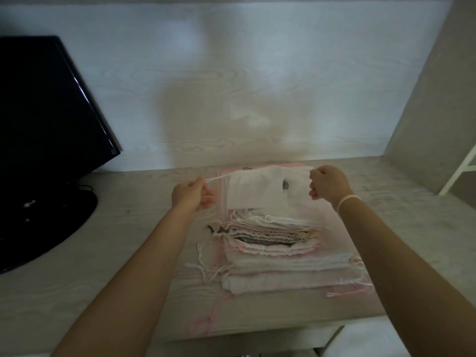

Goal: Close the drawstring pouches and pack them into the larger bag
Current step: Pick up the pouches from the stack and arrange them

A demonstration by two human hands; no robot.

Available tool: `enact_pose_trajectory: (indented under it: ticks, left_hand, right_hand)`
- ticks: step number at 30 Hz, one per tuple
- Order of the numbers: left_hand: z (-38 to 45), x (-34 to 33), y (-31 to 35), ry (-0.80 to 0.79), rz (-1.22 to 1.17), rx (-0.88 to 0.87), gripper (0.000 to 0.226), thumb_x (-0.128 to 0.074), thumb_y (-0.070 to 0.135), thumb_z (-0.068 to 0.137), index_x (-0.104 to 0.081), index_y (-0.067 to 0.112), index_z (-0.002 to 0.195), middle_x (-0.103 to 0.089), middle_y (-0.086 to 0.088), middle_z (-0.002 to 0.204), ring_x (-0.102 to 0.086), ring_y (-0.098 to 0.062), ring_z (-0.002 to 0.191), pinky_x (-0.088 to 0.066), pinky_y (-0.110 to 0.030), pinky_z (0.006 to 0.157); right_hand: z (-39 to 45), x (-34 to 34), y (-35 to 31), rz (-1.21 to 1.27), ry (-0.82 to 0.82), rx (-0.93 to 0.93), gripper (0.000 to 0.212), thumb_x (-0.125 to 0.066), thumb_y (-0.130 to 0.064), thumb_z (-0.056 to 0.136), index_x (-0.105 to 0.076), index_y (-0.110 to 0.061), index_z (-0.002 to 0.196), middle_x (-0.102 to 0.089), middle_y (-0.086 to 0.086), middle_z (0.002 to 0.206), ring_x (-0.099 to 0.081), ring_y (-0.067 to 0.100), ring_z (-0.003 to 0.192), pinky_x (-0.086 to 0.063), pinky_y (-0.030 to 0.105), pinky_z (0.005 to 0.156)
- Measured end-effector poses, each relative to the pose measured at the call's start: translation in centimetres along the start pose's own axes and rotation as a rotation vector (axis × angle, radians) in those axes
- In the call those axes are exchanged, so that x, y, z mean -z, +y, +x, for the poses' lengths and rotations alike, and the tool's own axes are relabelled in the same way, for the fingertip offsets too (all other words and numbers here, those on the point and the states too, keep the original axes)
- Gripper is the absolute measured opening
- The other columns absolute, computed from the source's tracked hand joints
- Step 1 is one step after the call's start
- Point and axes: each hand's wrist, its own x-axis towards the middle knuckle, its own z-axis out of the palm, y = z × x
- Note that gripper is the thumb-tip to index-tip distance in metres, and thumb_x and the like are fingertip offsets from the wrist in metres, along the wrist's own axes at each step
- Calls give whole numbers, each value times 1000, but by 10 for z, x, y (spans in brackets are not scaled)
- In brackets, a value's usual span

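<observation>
Your left hand (pixel 192 194) pinches white drawstring cord (pixel 217 178); your right hand (pixel 327 185) grips white fabric pouch (pixel 257 193), held above pouch stack (pixel 273 238) on worktop (pixel 116 253).

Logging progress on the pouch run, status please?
Left hand pinches drawstring, right hand grips other end. White pouch held above the stack of pouches. Nothing in the way.

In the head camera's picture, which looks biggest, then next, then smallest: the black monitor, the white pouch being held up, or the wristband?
1. Black monitor, though it reaches out of frame at the left.
2. White pouch, held between the left hand and right hand.
3. Wristband on the right wrist, plainly smallest.
</observation>
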Motion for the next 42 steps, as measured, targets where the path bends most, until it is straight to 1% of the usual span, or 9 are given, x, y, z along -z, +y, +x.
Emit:
enact_pose_trajectory:
  ticks: [9,20,24,27,30,33,36,39,42]
  left_hand:
    - [-16,20,4,-91,-386,94,15,-59,13,93,-60,10,78,-64,-2,64,-62,-10,47,-50,-20,46]
    - [-17,19,2,-136,-463,88,27,-63,35,93,-60,14,76,-66,-1,64,-61,-11,52,-50,-22,49]
    - [-20,18,5,-158,-751,173,24,-66,33,91,-60,11,81,-71,-5,77,-70,-15,72,-59,-27,66]
    - [-23,13,9,-130,-931,243,29,-63,32,93,-51,11,77,-67,-8,79,-68,-22,79,-58,-36,72]
    - [-25,8,11,-128,-1096,264,38,-55,35,98,-47,11,69,-56,-3,59,-65,-19,72,-56,-45,84]
    - [-25,9,15,-121,-1129,249,42,-53,36,99,-45,13,65,-48,2,45,-56,-10,45,-61,-35,63]
    - [-21,14,18,-145,-1062,230,39,-50,37,100,-44,17,67,-34,7,40,-33,-5,32,-40,-18,41]
    - [-14,17,13,-12,-676,135,38,-50,39,100,-49,16,69,-30,7,41,-25,-8,32,-21,-20,34]
    - [-8,18,2,250,46,-209,40,-52,36,98,-58,10,68,-52,-3,57,-49,-22,53,-41,-30,53]
  right_hand:
    - [-10,-16,-9,942,-72,-223,30,-53,-26,95,-49,-15,68,-54,2,60,-56,18,56,-51,31,63]
    - [-20,-18,-32,1372,-118,-321,35,-51,-23,99,-42,-14,66,-64,8,81,-67,23,82,-53,40,90]
    - [-22,-20,-33,1492,-203,-350,44,-46,-29,101,-35,-16,60,-35,-2,46,-41,12,38,-49,26,57]
    - [-25,-26,-33,1332,-322,-354,51,-41,-34,102,-27,-20,56,-16,-4,43,-17,11,34,-17,21,34]
    - [-28,-31,-31,953,-390,-273,46,-43,-29,102,-25,-22,60,-15,-5,42,-14,10,35,-12,21,33]
    - [-35,-29,-34,498,-439,-124,38,-44,-23,101,-28,-21,67,-19,-5,47,-15,10,37,-13,18,36]
    - [-37,-27,-40,112,-368,9,29,-47,-24,99,-36,-16,73,-28,-1,52,-22,13,40,-20,19,38]
    - [-34,-26,-38,-441,-159,211,31,-46,-25,97,-41,-13,69,-42,2,58,-39,20,53,-33,27,53]
    - [-34,-29,-30,-630,16,277,25,-39,-22,100,-47,-9,81,-52,6,75,-50,26,71,-37,31,66]
